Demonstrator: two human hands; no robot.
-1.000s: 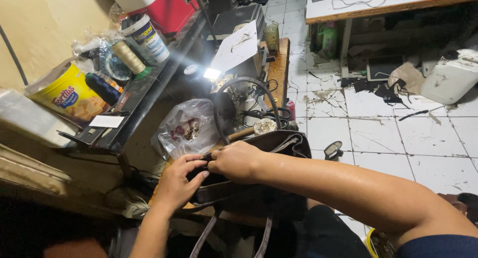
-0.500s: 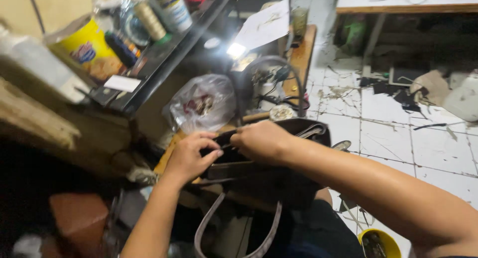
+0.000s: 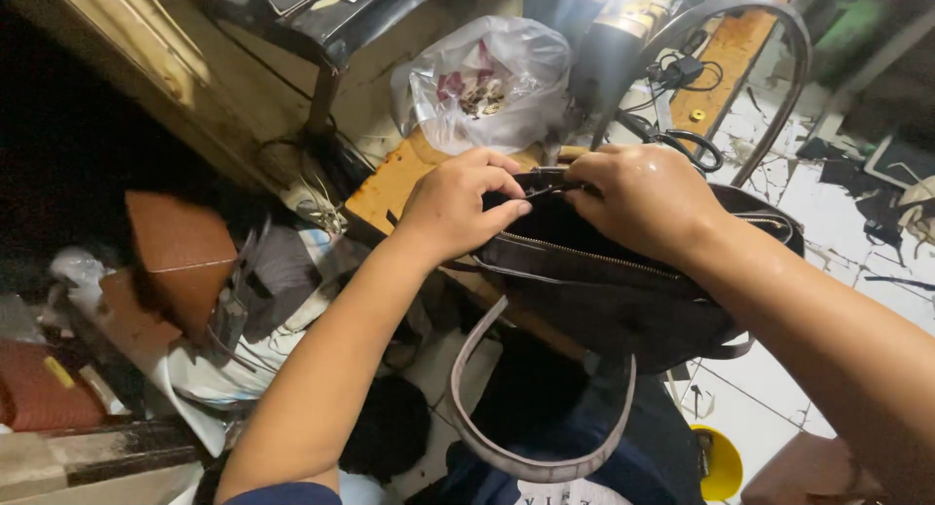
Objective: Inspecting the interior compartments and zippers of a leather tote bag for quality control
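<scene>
I see my left hand (image 3: 458,208) and right hand (image 3: 648,198) both pinched shut on the open top edge of a dark handbag (image 3: 604,291), which rests on a wooden bench (image 3: 399,179) beside a clear plastic bag (image 3: 487,81). Its pale handle (image 3: 516,456) hangs off the bench, so I judge a loosened grip could let the handbag slide down towards my lap.

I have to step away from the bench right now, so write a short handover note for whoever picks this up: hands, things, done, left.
Left hand: pinching the dark handbag at its open top edge.
Right hand: gripping the same edge from the other side, near the zip.
Handbag rests on the wooden bench, its grey strap hanging down. Scissors and a plastic bag lie behind.
Done: bag top is open.
Left: whatever the work at the zip edge is, it looks unfinished.
</scene>
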